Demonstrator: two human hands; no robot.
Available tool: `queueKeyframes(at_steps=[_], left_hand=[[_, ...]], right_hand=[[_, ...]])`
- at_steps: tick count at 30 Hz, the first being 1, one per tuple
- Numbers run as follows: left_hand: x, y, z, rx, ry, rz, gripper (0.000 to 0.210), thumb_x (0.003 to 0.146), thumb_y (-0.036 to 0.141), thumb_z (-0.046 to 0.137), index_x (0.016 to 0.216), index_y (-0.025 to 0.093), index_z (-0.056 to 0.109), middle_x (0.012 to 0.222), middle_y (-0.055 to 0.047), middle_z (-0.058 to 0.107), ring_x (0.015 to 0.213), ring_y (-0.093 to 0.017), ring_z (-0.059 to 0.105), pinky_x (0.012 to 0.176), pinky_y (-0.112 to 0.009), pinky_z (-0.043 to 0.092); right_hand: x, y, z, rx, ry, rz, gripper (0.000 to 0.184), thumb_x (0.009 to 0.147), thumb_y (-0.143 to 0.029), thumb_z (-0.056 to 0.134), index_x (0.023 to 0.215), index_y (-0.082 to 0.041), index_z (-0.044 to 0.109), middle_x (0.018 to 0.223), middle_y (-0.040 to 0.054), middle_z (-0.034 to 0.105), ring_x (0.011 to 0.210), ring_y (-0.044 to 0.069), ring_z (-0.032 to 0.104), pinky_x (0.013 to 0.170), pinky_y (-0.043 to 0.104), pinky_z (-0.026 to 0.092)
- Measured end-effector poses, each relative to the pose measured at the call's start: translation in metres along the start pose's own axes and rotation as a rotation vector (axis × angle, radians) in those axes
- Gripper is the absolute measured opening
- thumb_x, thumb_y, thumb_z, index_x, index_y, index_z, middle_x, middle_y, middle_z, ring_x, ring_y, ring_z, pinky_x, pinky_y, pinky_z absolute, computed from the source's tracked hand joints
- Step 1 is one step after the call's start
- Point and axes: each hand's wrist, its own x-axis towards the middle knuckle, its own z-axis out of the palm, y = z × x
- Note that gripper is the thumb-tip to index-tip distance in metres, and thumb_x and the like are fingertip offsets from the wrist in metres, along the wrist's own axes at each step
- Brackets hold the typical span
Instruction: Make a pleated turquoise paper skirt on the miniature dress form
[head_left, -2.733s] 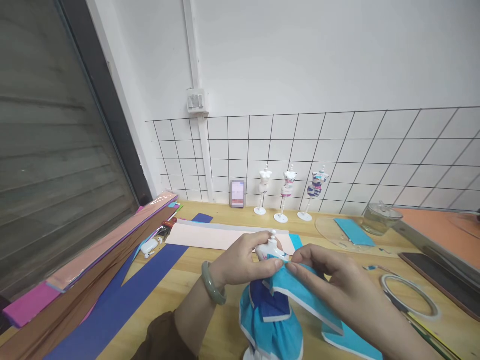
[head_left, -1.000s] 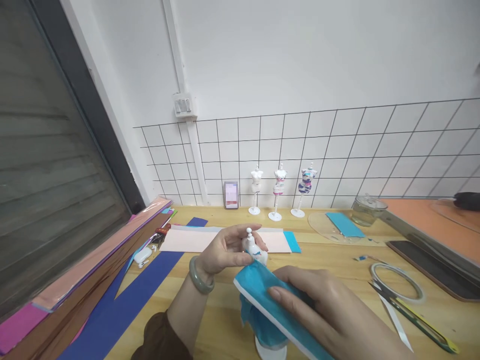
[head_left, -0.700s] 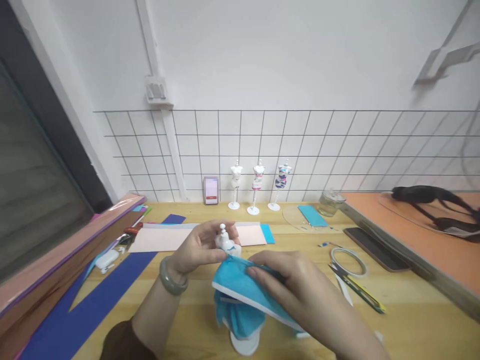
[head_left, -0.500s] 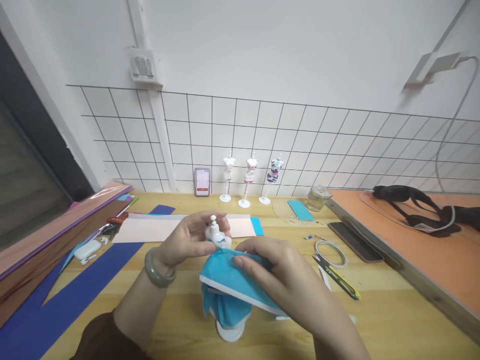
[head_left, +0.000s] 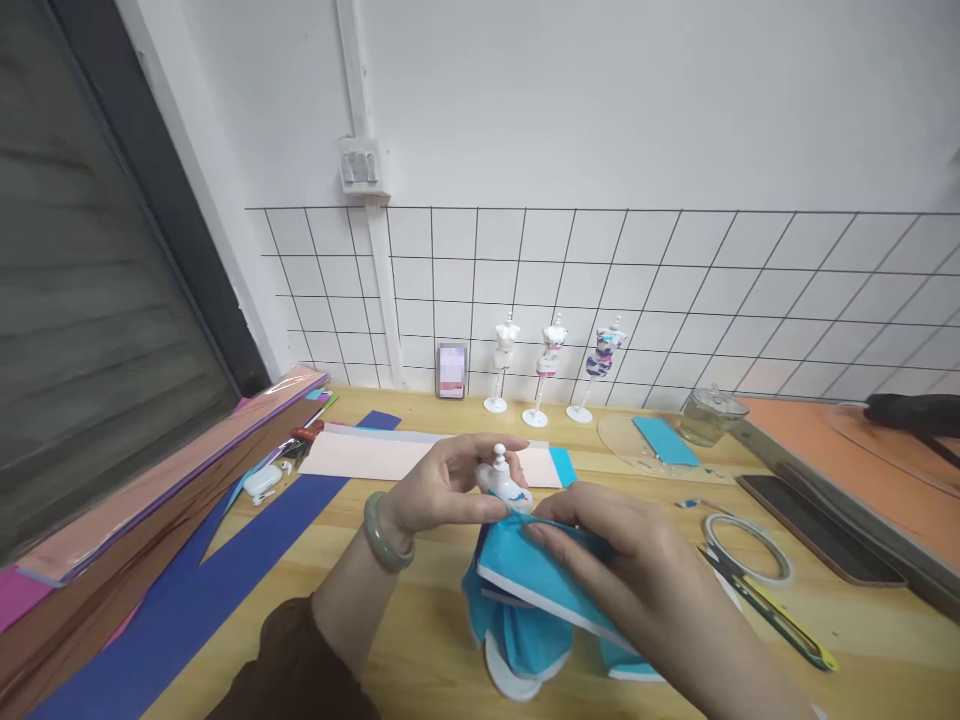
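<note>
A small white mannequin [head_left: 501, 480] on a round white base [head_left: 514, 680] stands in front of me, slightly tilted. Blue crepe paper [head_left: 525, 570] with a white edge is draped around its body, gathered near the chest. My left hand [head_left: 457, 485] wraps around the mannequin's upper part, its thumb pressing at the top of the gathered paper. With thumb and fingers, my right hand [head_left: 622, 550] pinches the blue crepe paper just right of the bust. The mannequin's lower body is hidden under the paper.
Behind stand three small mannequins [head_left: 551, 350] and a phone [head_left: 451, 370]. Paper strips [head_left: 375, 452] and earphones [head_left: 262, 482] lie left. To the right are a tape roll [head_left: 746, 548], a utility knife [head_left: 787, 620], a dark phone-like slab [head_left: 817, 525] and a glass jar [head_left: 712, 415].
The view has turned left, so everything sits further right. My right fingers have moved closer to my left thumb at the gathered top of the paper.
</note>
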Motion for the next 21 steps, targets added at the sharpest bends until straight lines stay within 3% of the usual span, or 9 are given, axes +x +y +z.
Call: queueKeyframes(at_steps=[6, 11, 17, 21], left_hand=[[0.000, 0.002, 0.004, -0.034, -0.028, -0.015, 0.050, 0.072, 0.020, 0.075, 0.119, 0.027, 0.061, 0.089, -0.004, 0.062, 0.086, -0.017, 0.059, 0.090, -0.040, 0.042], [0.001, 0.004, 0.009, -0.027, -0.024, -0.020, 0.053, 0.072, 0.020, 0.074, 0.121, 0.023, 0.054, 0.090, -0.004, 0.061, 0.086, -0.017, 0.059, 0.081, -0.035, 0.045], [0.003, -0.001, 0.014, -0.041, 0.054, -0.037, 0.042, 0.071, 0.019, 0.075, 0.095, 0.022, 0.040, 0.094, -0.004, 0.059, 0.087, -0.016, 0.060, 0.076, -0.031, 0.045], [0.005, -0.003, 0.017, -0.043, 0.062, -0.043, 0.041, 0.073, 0.023, 0.074, 0.094, 0.021, 0.039, 0.097, -0.005, 0.059, 0.091, -0.017, 0.060, 0.079, -0.032, 0.045]], right_hand=[[0.000, 0.006, -0.003, -0.017, -0.006, -0.034, 0.012, 0.092, -0.035, 0.051, 0.091, -0.028, 0.061, 0.079, -0.0041, 0.064, 0.069, 0.010, 0.059, 0.061, 0.022, 0.045], [0.000, 0.008, -0.002, -0.099, -0.017, 0.006, 0.016, 0.082, -0.044, 0.064, 0.086, -0.028, 0.062, 0.067, -0.0073, 0.063, 0.055, 0.009, 0.056, 0.050, 0.020, 0.043], [0.000, 0.011, 0.000, -0.221, -0.022, 0.051, 0.016, 0.081, -0.042, 0.064, 0.079, -0.026, 0.062, 0.060, -0.0068, 0.062, 0.049, 0.010, 0.056, 0.044, 0.021, 0.042], [0.001, 0.014, 0.000, -0.223, 0.003, 0.066, 0.019, 0.083, -0.044, 0.060, 0.079, -0.026, 0.062, 0.061, -0.0058, 0.064, 0.049, 0.011, 0.058, 0.045, 0.021, 0.043]])
